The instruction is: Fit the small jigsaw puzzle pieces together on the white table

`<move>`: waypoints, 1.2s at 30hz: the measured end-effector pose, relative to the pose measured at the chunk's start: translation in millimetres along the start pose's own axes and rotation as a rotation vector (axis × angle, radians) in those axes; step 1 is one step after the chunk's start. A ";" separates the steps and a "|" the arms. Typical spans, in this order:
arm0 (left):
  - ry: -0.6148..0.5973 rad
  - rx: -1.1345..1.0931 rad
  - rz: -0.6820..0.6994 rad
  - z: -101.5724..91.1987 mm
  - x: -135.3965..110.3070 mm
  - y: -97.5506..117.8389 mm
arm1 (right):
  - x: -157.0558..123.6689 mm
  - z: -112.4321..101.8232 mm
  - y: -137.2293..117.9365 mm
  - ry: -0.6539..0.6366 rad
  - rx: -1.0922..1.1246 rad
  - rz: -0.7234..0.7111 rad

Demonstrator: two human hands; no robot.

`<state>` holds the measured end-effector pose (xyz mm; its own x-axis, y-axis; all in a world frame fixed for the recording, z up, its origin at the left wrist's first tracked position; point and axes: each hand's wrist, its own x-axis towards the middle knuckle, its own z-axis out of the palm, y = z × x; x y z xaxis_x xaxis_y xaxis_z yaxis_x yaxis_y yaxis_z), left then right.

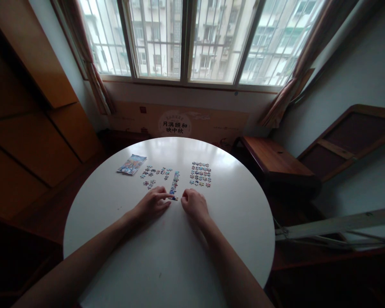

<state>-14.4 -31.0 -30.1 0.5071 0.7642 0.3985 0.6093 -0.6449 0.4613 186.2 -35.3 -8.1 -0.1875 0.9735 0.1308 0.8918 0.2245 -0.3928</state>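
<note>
Both my hands rest on a round white table (122,239). My left hand (152,202) lies flat, its index finger stretched out and pressing on the near end of a short joined strip of puzzle pieces (174,184). My right hand (194,203) is curled into a loose fist just right of that strip's end; whether it holds a piece is hidden. Several loose pieces (154,174) lie scattered left of the strip. A neat block of sorted pieces (200,174) lies to its right.
A small printed puzzle picture card (132,164) lies at the table's far left. A dark wooden side table (274,156) stands to the right, a wooden cabinet (28,128) to the left, a barred window (192,38) ahead.
</note>
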 end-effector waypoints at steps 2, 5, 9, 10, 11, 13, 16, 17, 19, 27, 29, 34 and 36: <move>-0.044 0.031 -0.001 0.1 -0.2 0.8 | 0.1 -0.1 -0.5 -0.015 -0.002 -0.034; -0.084 0.069 -0.007 -1.4 -0.4 3.8 | -0.2 -0.7 -1.3 -0.024 -0.006 -0.074; -0.094 0.083 -0.011 -3.0 -0.7 7.0 | -1.2 -1.7 -3.0 -0.042 0.003 -0.108; -0.094 0.085 -0.012 -3.0 -0.7 7.3 | -1.4 -1.8 -3.5 -0.048 0.008 -0.118; -0.093 0.086 -0.012 -3.0 -0.8 7.3 | -1.5 -2.0 -4.1 -0.053 0.014 -0.128; -0.092 0.085 -0.013 -2.9 -0.7 7.0 | -1.6 -2.3 -5.1 -0.062 0.022 -0.144; -0.094 0.078 -0.012 -3.1 -0.5 6.6 | -1.4 -2.8 -5.6 -0.066 0.022 -0.153; -0.098 0.079 -0.012 -3.2 -0.5 6.4 | -1.4 -2.8 -5.4 -0.064 0.023 -0.156; -0.106 0.086 -0.011 -3.2 -0.5 6.0 | -1.4 -2.6 -4.7 -0.062 0.026 -0.160; -0.110 0.095 -0.005 -2.1 -0.4 6.0 | -1.7 -1.9 -4.7 -0.083 0.006 -0.158; -0.109 0.094 -0.008 -2.5 -0.2 7.0 | -1.3 -2.0 -5.1 -0.091 -0.002 -0.157; -0.113 0.092 -0.016 -2.9 -0.2 7.0 | -1.1 -1.3 -4.4 -0.087 -0.008 -0.162; -0.119 0.090 -0.018 -2.7 -0.2 6.5 | -1.2 -0.7 -3.8 -0.082 -0.008 -0.162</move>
<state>-12.2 -35.3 -25.1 0.5610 0.7748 0.2914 0.6687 -0.6317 0.3922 183.2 -37.4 -6.1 -0.3621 0.9248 0.1169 0.8502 0.3791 -0.3653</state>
